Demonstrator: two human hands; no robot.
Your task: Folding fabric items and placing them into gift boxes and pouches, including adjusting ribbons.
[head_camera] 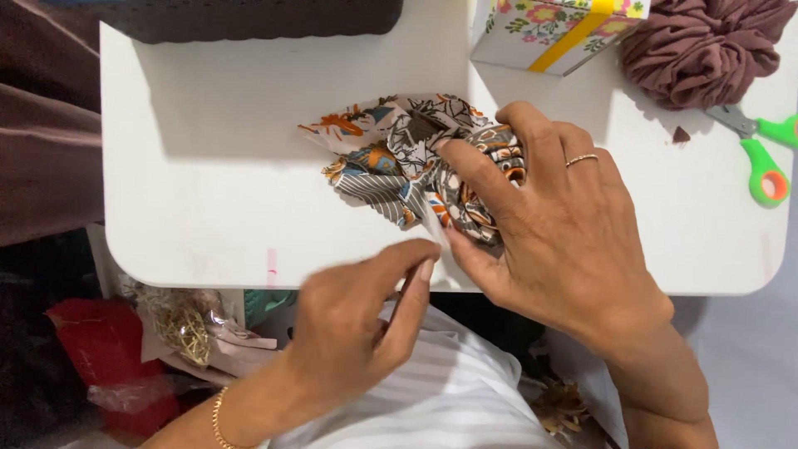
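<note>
Patterned fabric bundle (416, 162) (long axis left-right), w/ both hands (540, 216)

- Fabric piece (416, 162): printed in orange, grey, black and cream, partly striped.
- Worktop (224, 199): white.
- Scissors (761, 154): green handles, orange inside.
- Box (553, 29): floral, banded in yellow.
- Bundled cloth (702, 46): mauve.
</note>
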